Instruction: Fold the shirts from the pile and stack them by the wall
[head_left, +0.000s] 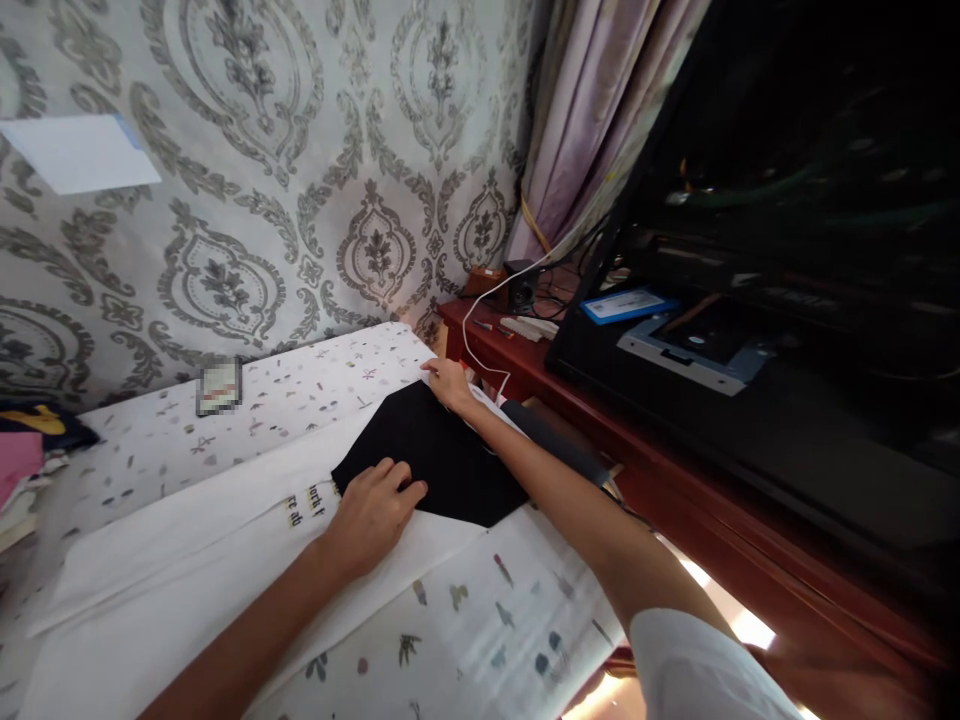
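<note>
Smoothing seems underway, left hand (375, 512) loosely spread on the black fabric panel (446, 455), right hand (450, 386) at its far edge, whether pinching I cannot tell; the next move likely needs flatness.

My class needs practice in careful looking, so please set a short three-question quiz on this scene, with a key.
1. Which is nearer the black printed lettering on the white cloth: (a) the left hand or (b) the right hand?
2. True or false: the flat black cloth piece has angular corners.
3. Fill in: the thin, curving cable beside the red desk is coloured ____.

Key: 1. a; 2. true; 3. white.
</note>
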